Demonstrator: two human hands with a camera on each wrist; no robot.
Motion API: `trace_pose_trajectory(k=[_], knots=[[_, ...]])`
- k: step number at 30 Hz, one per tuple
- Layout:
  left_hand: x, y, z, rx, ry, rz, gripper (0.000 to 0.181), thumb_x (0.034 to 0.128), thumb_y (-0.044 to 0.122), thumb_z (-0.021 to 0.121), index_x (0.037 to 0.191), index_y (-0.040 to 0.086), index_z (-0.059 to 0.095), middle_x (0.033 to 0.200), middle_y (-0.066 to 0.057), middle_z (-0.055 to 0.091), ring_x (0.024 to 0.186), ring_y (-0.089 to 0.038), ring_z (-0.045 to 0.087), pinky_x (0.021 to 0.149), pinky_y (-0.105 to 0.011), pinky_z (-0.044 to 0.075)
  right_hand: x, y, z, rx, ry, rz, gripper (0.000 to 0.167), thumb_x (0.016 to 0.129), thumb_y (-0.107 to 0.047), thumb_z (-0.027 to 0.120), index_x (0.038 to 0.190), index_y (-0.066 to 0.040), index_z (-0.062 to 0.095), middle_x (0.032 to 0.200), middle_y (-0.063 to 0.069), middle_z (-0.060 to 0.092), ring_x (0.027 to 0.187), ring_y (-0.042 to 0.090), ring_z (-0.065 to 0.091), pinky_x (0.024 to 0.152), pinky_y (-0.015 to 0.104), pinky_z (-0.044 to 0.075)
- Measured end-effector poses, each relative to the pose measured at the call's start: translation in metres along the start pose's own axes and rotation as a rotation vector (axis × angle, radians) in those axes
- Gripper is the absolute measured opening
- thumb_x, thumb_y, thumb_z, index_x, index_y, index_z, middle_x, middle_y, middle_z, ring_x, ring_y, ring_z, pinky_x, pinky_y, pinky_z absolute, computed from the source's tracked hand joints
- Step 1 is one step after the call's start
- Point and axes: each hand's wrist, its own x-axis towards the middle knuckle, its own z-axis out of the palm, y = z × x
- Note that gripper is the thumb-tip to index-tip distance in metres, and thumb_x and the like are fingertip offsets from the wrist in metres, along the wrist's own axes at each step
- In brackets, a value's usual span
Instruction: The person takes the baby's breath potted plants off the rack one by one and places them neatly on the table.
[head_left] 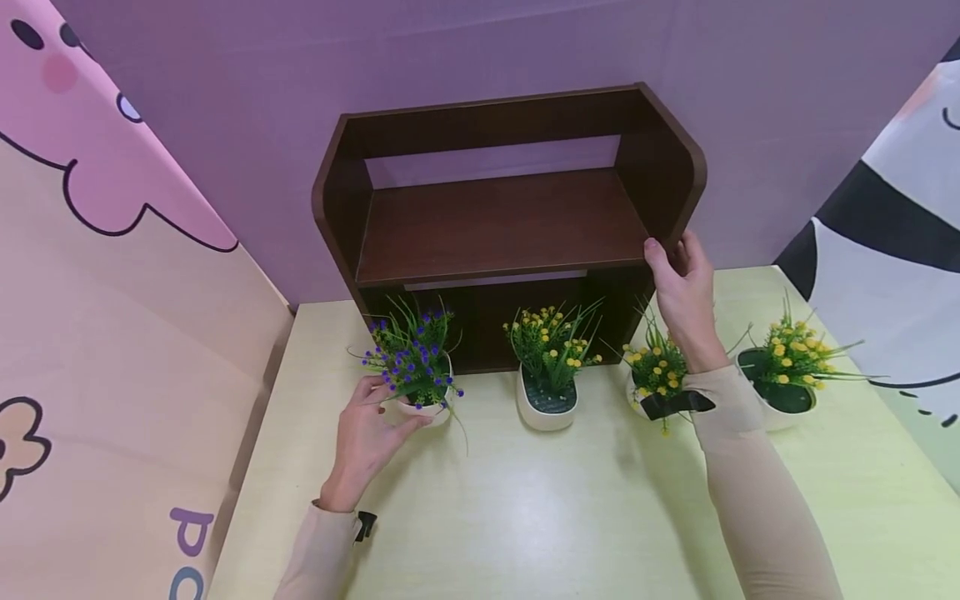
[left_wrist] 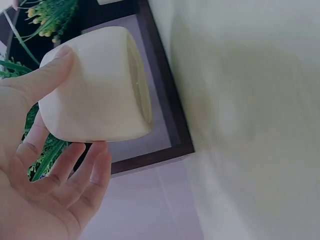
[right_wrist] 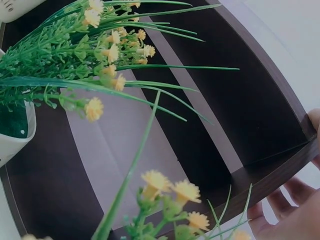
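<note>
My left hand [head_left: 367, 442] grips the white pot of a potted plant with purple flowers [head_left: 411, 358], in front of the shelf's left end. In the left wrist view, the thumb lies along one side of the pot [left_wrist: 95, 85] and fingers along the other; its underside partly shows, off the table. My right hand [head_left: 686, 304] holds the right side panel of a dark brown two-tier shelf [head_left: 495, 225], thumb in front. Some of its fingers are hidden behind the panel. The shelf stands upright against the purple backdrop, with nothing on its upper board.
Three yellow-flowered plants in white pots stand on the pale table [head_left: 525, 517]: the middle one [head_left: 548, 408] before the shelf, another [head_left: 656, 367] partly behind my right forearm, and one [head_left: 787, 375] at the far right. Cartoon-printed panels [head_left: 135, 333] flank the table.
</note>
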Motion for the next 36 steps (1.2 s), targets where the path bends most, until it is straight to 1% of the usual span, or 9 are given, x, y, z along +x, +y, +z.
trace_pose_trajectory(k=[5, 9, 13, 16, 22, 26, 28, 33, 36], knots=[[-0.002, -0.008, 0.007, 0.001, -0.048, -0.030, 0.041, 0.0698, 0.032, 0.101, 0.096, 0.005, 0.083, 0.128, -0.011, 0.069, 0.095, -0.034, 0.074, 0.077, -0.046, 0.061, 0.000, 0.001, -0.001, 0.002, 0.000, 0.007, 0.043, 0.106, -0.023, 0.065, 0.148, -0.017, 0.059, 0.143, 0.002, 0.063, 0.135, 0.012, 0.058, 0.125, 0.034, 0.041], [-0.005, -0.013, 0.011, 0.055, -0.061, -0.031, 0.045, 0.0689, 0.035, 0.101, 0.095, 0.003, 0.083, 0.126, -0.011, 0.070, 0.098, -0.033, 0.074, 0.079, -0.049, 0.061, -0.001, 0.002, -0.001, 0.008, -0.003, 0.008, 0.042, 0.106, -0.022, 0.064, 0.147, -0.017, 0.060, 0.141, 0.002, 0.064, 0.133, 0.012, 0.059, 0.124, 0.034, 0.042], [-0.007, -0.013, 0.011, 0.095, -0.089, -0.082, 0.050, 0.0697, 0.040, 0.100, 0.095, 0.002, 0.081, 0.127, -0.012, 0.068, 0.098, -0.035, 0.072, 0.083, -0.051, 0.061, -0.002, 0.002, -0.001, 0.006, -0.003, 0.009, 0.042, 0.106, -0.023, 0.064, 0.147, -0.018, 0.060, 0.142, 0.003, 0.064, 0.133, 0.012, 0.059, 0.124, 0.034, 0.042], [-0.009, -0.012, 0.011, 0.101, -0.111, -0.101, 0.046, 0.0727, 0.042, 0.098, 0.096, 0.005, 0.083, 0.136, -0.017, 0.068, 0.108, -0.041, 0.072, 0.089, -0.053, 0.061, -0.002, 0.002, -0.001, 0.010, -0.002, 0.007, 0.042, 0.106, -0.023, 0.064, 0.147, -0.018, 0.060, 0.143, 0.003, 0.064, 0.134, 0.012, 0.059, 0.125, 0.035, 0.041], [-0.012, -0.014, 0.012, 0.109, -0.109, -0.019, 0.044, 0.0731, 0.039, 0.098, 0.110, 0.019, 0.084, 0.140, -0.018, 0.068, 0.125, -0.040, 0.067, 0.095, -0.052, 0.062, -0.003, 0.002, 0.001, 0.007, 0.005, 0.010, 0.040, 0.106, -0.024, 0.065, 0.146, -0.018, 0.061, 0.140, 0.001, 0.065, 0.132, 0.011, 0.060, 0.122, 0.031, 0.043], [-0.014, -0.015, 0.013, 0.091, -0.087, -0.020, 0.037, 0.0726, 0.037, 0.099, 0.098, 0.015, 0.084, 0.139, -0.021, 0.068, 0.123, -0.041, 0.068, 0.095, -0.053, 0.061, -0.003, 0.002, 0.003, 0.007, 0.005, 0.011, 0.041, 0.106, -0.024, 0.065, 0.146, -0.019, 0.061, 0.140, 0.001, 0.065, 0.132, 0.011, 0.060, 0.123, 0.032, 0.043], [-0.015, -0.016, 0.013, 0.072, -0.094, -0.048, 0.035, 0.0735, 0.037, 0.099, 0.093, 0.013, 0.082, 0.142, -0.024, 0.064, 0.122, -0.044, 0.068, 0.097, -0.054, 0.061, -0.003, 0.002, 0.003, 0.005, 0.001, 0.008, 0.041, 0.106, -0.024, 0.065, 0.146, -0.019, 0.061, 0.141, 0.002, 0.064, 0.133, 0.011, 0.060, 0.124, 0.033, 0.042], [-0.016, -0.017, 0.010, 0.021, -0.139, -0.133, 0.050, 0.0776, 0.038, 0.096, 0.112, 0.004, 0.080, 0.152, -0.028, 0.056, 0.131, -0.050, 0.063, 0.108, -0.057, 0.055, -0.003, 0.000, 0.003, -0.027, -0.009, 0.012, 0.043, 0.107, -0.026, 0.064, 0.149, -0.019, 0.058, 0.146, 0.005, 0.062, 0.135, 0.012, 0.059, 0.124, 0.034, 0.042], [-0.016, -0.018, 0.007, 0.035, -0.151, -0.114, 0.058, 0.0803, 0.038, 0.094, 0.119, -0.002, 0.078, 0.150, -0.030, 0.058, 0.137, -0.051, 0.058, 0.111, -0.059, 0.052, -0.005, -0.001, 0.003, -0.079, -0.024, 0.008, 0.044, 0.108, -0.029, 0.061, 0.151, -0.019, 0.056, 0.149, 0.007, 0.061, 0.136, 0.012, 0.058, 0.124, 0.035, 0.043]])
